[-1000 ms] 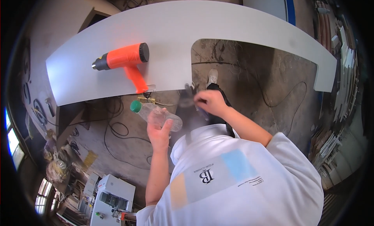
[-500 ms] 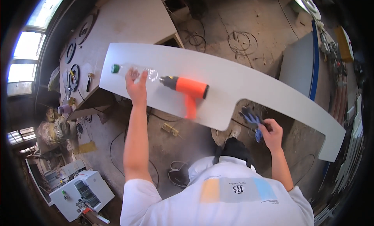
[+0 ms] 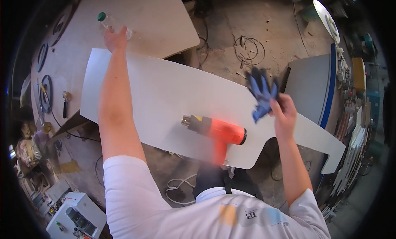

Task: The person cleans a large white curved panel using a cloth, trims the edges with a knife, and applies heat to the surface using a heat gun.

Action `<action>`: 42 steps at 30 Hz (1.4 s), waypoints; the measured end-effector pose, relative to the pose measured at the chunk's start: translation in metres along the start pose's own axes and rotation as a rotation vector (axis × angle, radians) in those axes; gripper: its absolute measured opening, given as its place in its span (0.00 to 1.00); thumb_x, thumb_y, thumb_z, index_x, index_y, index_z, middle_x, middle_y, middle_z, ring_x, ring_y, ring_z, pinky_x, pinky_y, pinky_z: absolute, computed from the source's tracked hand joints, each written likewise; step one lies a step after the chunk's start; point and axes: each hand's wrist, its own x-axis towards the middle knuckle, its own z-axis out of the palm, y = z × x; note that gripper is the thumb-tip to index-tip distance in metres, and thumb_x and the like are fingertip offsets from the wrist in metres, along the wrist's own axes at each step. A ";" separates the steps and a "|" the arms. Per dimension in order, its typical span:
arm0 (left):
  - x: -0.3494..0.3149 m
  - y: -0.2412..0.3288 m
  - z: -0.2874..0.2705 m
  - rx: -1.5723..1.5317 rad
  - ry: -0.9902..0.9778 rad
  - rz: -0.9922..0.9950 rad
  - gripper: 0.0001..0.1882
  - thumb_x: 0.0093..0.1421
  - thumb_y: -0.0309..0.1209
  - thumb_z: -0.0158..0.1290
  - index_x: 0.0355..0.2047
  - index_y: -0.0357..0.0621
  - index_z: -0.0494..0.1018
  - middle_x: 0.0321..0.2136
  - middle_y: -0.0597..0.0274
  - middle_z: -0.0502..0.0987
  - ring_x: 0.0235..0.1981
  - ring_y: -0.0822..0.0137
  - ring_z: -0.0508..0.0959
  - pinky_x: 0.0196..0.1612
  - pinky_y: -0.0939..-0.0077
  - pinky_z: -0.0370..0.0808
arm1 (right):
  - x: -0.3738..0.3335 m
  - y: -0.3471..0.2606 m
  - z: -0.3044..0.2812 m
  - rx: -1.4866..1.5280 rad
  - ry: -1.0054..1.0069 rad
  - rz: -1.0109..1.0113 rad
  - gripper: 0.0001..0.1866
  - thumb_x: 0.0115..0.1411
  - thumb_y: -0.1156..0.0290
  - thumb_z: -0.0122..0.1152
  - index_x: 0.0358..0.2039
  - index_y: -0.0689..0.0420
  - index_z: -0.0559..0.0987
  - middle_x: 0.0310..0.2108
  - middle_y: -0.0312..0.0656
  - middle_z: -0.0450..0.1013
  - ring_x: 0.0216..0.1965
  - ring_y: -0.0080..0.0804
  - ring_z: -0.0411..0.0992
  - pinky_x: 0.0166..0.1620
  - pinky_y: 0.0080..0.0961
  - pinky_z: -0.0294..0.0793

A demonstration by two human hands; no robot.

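Note:
My left hand (image 3: 116, 39) is closed around a clear plastic bottle (image 3: 108, 23) with a green cap, over the beige table at the far left. Pinched between the fingers and thumb of my right hand (image 3: 284, 111) is a blue and black work glove (image 3: 262, 92), its fingers pointing up. Between my arms, an orange heat gun (image 3: 225, 134) with a dark nozzle lies on a long white panel (image 3: 165, 90). The nozzle points left and the handle comes toward me. The panel has a cut-out on its near right side.
The beige table (image 3: 152, 20) bears black rings and a small dark-handled tool (image 3: 65, 103) at its left. Coiled wire (image 3: 249, 50) lies on the floor beyond the panel. A grey cabinet with a blue edge (image 3: 313, 82) stands at right, a white machine (image 3: 76, 216) at lower left.
My left hand has carried the bottle from above the white panel to the far left, over the table. My right hand has raised the glove from beside the cut-out to above the panel.

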 end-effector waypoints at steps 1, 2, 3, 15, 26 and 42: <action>0.003 -0.004 0.000 0.003 0.038 0.021 0.45 0.50 0.53 0.72 0.58 0.33 0.71 0.56 0.43 0.77 0.58 0.47 0.76 0.63 0.56 0.71 | 0.020 -0.002 0.031 0.054 -0.022 0.007 0.10 0.68 0.73 0.66 0.47 0.60 0.77 0.34 0.33 0.76 0.31 0.17 0.72 0.33 0.17 0.70; 0.005 -0.013 -0.004 0.042 0.032 0.070 0.48 0.50 0.54 0.73 0.59 0.31 0.69 0.56 0.42 0.76 0.59 0.46 0.76 0.63 0.56 0.71 | 0.041 -0.010 0.063 0.086 -0.133 0.029 0.12 0.67 0.71 0.67 0.47 0.61 0.78 0.35 0.34 0.76 0.32 0.17 0.72 0.34 0.17 0.71; 0.002 -0.023 -0.011 0.089 0.025 0.115 0.50 0.49 0.55 0.73 0.61 0.30 0.68 0.57 0.40 0.75 0.59 0.45 0.75 0.64 0.55 0.70 | 0.059 -0.018 0.099 0.104 -0.176 0.045 0.11 0.68 0.69 0.66 0.46 0.60 0.77 0.33 0.33 0.73 0.30 0.19 0.70 0.34 0.18 0.70; -0.199 -0.107 -0.226 -0.172 -0.126 -0.240 0.19 0.66 0.36 0.61 0.52 0.36 0.77 0.37 0.57 0.84 0.36 0.68 0.81 0.42 0.72 0.78 | 0.124 -0.006 0.170 -0.134 -0.505 0.133 0.20 0.74 0.59 0.56 0.57 0.59 0.79 0.47 0.39 0.80 0.42 0.22 0.78 0.43 0.20 0.76; -0.500 0.065 -0.223 -0.164 -0.876 0.137 0.21 0.62 0.39 0.64 0.51 0.41 0.77 0.44 0.55 0.82 0.46 0.53 0.81 0.51 0.59 0.77 | -0.070 0.078 -0.059 -0.554 -0.095 0.298 0.17 0.68 0.61 0.62 0.29 0.61 0.85 0.16 0.33 0.70 0.21 0.19 0.66 0.25 0.26 0.65; -0.639 0.172 -0.212 -0.340 -0.898 0.203 0.09 0.67 0.27 0.57 0.45 0.35 0.78 0.33 0.58 0.80 0.32 0.66 0.79 0.41 0.71 0.76 | -0.144 0.154 -0.430 -0.900 0.424 0.326 0.19 0.66 0.50 0.61 0.32 0.53 0.85 0.27 0.40 0.83 0.32 0.43 0.82 0.38 0.40 0.78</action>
